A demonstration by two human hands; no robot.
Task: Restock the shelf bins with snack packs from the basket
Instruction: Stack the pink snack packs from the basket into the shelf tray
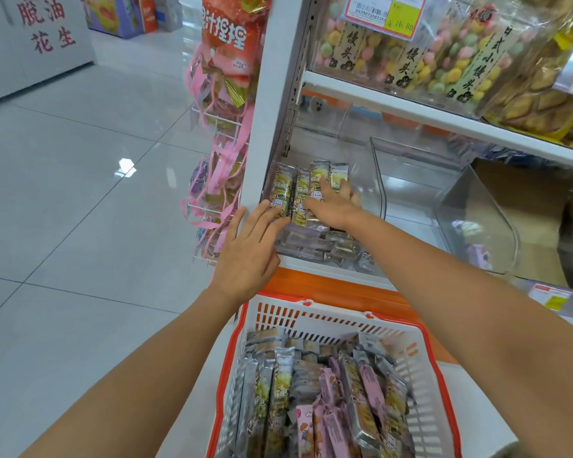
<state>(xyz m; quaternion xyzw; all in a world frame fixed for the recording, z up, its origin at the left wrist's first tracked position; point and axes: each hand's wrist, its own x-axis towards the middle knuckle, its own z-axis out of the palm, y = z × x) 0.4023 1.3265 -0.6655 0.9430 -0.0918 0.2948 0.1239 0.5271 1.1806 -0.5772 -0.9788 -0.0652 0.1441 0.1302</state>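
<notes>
Your right hand [334, 209] lies inside the clear bin [361, 170]. Its fingers are spread and nearly straight, pressing flat on the yellow-and-silver snack packs [286, 190] that stand on end at the bin's left end. It grips nothing. Your left hand [248, 249] is at the bin's front left corner with fingers straight and close together. The tips touch the outermost standing pack, and this hand holds nothing either. More silver packs lie flat low in the bin, under the standing row. The print on the packs is too small to read.

Inside the bin there is open room to the right of your right hand, up to the curved clear wall. Just right of the bin sits a second clear bin [477, 233].

Below the bin's front edge, the white-and-orange basket [311, 314] holds a heap of loose packs [311, 398] in silver, yellow and pink.

On the shelf above the bin are bags of pastel balls [483, 61] labelled 日式小馒头, and a price tag [382, 13] that seems to read 16.80. The white shelf upright [272, 94] borders the bin's left side. Left of that hangs a wire rack of pink-ribboned bags [219, 186], topped by a red bag [232, 31] printed 捏捏. Far left of the bin, a white panel [47, 41] shows 花生 in red across the open tiled floor [80, 193].
</notes>
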